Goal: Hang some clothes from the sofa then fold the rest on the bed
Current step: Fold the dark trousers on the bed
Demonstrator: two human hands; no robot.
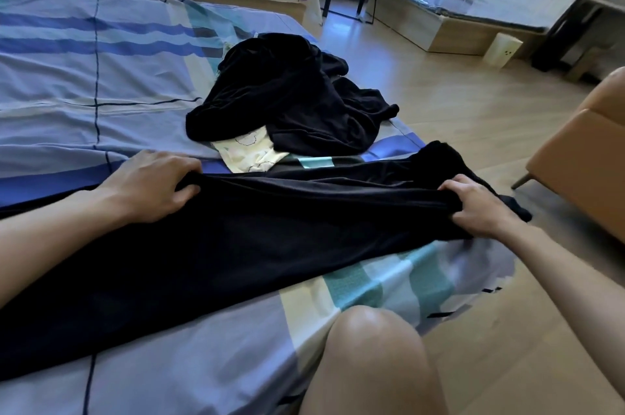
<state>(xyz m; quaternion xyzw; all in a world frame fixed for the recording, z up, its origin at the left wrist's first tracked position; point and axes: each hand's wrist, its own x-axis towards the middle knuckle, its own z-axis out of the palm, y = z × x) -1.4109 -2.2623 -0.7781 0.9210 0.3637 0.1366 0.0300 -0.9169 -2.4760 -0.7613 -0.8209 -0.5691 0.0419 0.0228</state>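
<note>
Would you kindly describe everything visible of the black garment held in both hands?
The black garment is a long, soft, matte fabric piece lying stretched across the striped bed sheet. The left hand and right hand each grip its bunched far edge. Its near end runs off the picture's left side. It lies apart from the clothes pile.

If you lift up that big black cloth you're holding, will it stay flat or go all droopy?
Probably droopy: the black cloth already bunches where the left hand and right hand pinch it. It looks thin, so likely light. It may slide easily on the smooth bedsheet.
</note>
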